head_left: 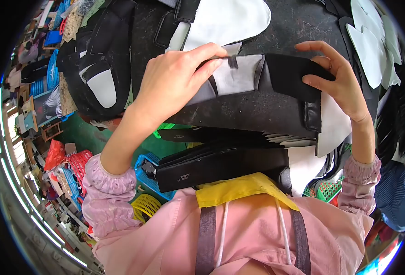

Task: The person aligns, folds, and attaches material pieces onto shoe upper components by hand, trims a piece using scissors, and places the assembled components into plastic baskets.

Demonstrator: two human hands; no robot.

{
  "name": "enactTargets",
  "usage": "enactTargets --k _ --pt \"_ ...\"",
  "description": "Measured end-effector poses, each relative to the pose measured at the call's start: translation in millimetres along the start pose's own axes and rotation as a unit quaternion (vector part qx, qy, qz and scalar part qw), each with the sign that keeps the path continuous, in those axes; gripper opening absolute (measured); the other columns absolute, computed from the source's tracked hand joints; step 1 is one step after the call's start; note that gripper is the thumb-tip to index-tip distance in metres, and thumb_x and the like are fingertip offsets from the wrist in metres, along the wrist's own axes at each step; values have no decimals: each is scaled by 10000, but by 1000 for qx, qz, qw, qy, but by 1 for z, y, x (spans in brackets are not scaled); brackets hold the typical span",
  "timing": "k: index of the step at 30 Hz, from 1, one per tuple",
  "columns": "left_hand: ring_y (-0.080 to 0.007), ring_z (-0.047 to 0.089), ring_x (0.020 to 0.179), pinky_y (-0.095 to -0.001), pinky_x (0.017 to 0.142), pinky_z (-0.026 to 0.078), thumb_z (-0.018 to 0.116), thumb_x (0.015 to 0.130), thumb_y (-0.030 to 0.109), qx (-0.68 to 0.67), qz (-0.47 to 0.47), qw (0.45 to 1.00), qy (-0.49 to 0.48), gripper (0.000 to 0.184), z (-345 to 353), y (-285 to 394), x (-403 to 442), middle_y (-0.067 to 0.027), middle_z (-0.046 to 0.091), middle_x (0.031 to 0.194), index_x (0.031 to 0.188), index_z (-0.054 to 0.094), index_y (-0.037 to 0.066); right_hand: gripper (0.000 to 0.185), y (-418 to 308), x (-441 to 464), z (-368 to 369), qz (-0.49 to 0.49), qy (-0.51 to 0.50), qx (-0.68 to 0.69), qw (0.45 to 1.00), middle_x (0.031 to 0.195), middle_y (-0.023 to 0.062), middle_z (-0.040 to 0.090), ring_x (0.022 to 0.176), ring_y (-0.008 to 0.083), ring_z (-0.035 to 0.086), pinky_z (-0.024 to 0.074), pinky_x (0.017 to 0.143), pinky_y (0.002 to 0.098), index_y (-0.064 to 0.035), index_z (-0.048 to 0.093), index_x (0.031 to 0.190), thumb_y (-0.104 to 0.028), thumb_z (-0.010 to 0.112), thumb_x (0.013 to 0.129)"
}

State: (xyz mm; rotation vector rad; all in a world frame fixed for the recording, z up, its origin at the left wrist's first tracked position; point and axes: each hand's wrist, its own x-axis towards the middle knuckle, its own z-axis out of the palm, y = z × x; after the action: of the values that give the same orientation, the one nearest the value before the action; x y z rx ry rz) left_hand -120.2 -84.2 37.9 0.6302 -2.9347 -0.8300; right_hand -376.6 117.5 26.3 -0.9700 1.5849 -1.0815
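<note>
Black piece, 1, with 1 pale patch: left hand pinching upper edge, right hand gripping right end.

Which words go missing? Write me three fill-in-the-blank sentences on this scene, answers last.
Of the left hand and the right hand, the one touching the black flap is the ____ one.
The cloth at the ends of the two dark straps is coloured ____.
The basket near the right sleeve is coloured ____.
Missing words: right; yellow; green.

Both hands are brightly lit; far left of them, glowing lamps are bent into curves.
</note>
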Motion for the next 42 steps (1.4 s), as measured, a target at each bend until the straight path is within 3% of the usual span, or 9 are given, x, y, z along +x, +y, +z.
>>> enactTargets --k 4,12,15,18,20,24,32,38,42 --pt "-316 731 994 -364 849 559 616 991 113 -52 65 997 9 300 0 -11 -3 -110 730 1193 1287 666 110 233 8 5 -2 -72 -34 -39 996 978 2 695 962 74 640 516 915 229 19 676 1124 7 741 901" --pt "-245 738 998 -318 961 523 504 1042 86 -80 -15 997 -16 393 -3 -7 -4 -115 699 1298 1430 561 73 189 -13 38 66 -80 -125 31 989 961 9 676 948 59 614 506 875 241 54 653 1053 -47 744 923" --pt "-230 659 760 -353 799 478 419 1085 163 -112 38 992 43 385 6 -19 -5 -142 660 1019 1437 556 90 190 -13 45 73 -87 -140 59 985 965 14 684 944 62 621 512 868 250 56 656 1056 -50 744 924" --pt "-321 626 551 -431 554 443 450 1078 212 -155 69 982 87 363 12 -24 -4 -162 555 608 1415 580 173 194 -9 47 77 -109 -142 62 982 965 23 698 931 66 627 517 857 254 56 661 1058 -56 746 923" --pt "-306 623 541 -434 556 438 439 1080 229 -169 68 981 68 371 7 -25 -4 -151 554 599 1422 574 176 200 -2 50 81 -127 -111 21 985 955 32 706 915 71 632 519 852 254 55 665 1058 -65 750 923" --pt "-154 658 860 -299 892 491 507 1035 190 -192 7 981 -2 458 -7 -12 -7 -109 717 1138 1468 518 42 193 -1 52 82 -128 -87 0 988 888 59 706 866 93 642 529 828 266 38 679 1040 -91 756 919" --pt "-214 739 946 -314 876 541 683 913 36 -95 24 995 -1 460 -3 -10 -8 -77 734 1155 1363 598 80 168 -11 39 75 -199 57 -256 944 874 129 726 782 269 716 569 747 339 -37 703 981 -126 776 859" --pt "-226 723 879 -323 787 551 676 925 25 -57 99 993 5 187 0 -11 -9 -71 745 1005 1086 751 83 123 -9 38 70 -240 83 -283 925 855 82 704 775 261 716 570 712 346 -64 689 921 -97 767 833" --pt "-251 713 864 -324 774 548 664 931 33 16 58 998 -33 181 -6 -5 -12 -70 748 983 1069 763 96 113 -3 43 72 -296 91 -300 902 884 63 692 785 242 714 569 711 337 -74 683 917 -96 761 839"
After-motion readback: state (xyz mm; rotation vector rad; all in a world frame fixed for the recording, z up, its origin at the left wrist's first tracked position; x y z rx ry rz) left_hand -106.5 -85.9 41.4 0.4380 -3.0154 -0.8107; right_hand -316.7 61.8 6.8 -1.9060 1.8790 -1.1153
